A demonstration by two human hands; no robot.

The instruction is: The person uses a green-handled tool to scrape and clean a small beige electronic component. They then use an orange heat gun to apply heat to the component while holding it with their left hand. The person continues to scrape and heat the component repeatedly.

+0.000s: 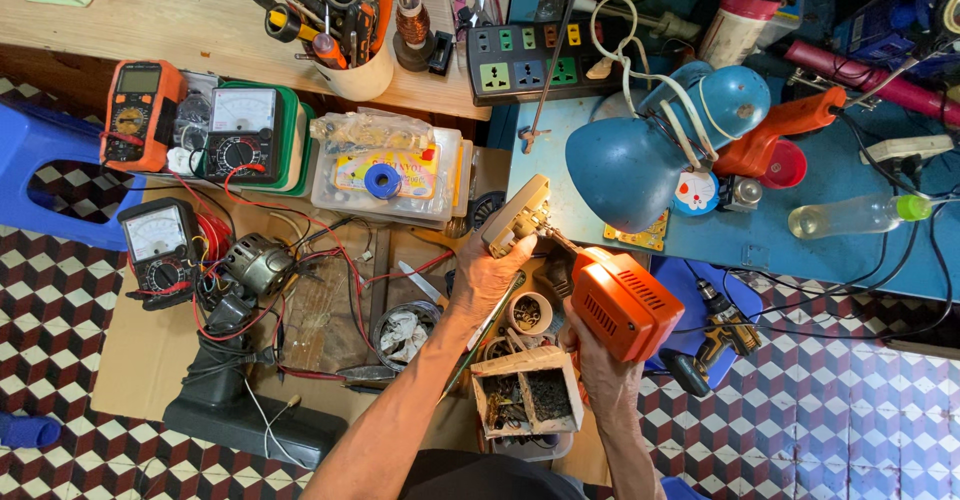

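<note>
My left hand (487,275) grips a beige wall socket plate (517,218) and holds it tilted near the edge of the blue table (800,245). My right hand (598,360) holds an orange power screwdriver (622,302), whose front end points at the back of the plate. Below the hands sits a small wooden box (528,392) of dark small parts, and a round tin (528,313) of screws lies between my forearms.
A blue desk lamp (640,155) hangs over the blue table beside a black power strip (528,62) and a plastic bottle (855,216). Multimeters (240,132), a small motor (258,263), red wires and a clear parts box (390,175) cover the left. A yellow-black drill (715,335) lies at right.
</note>
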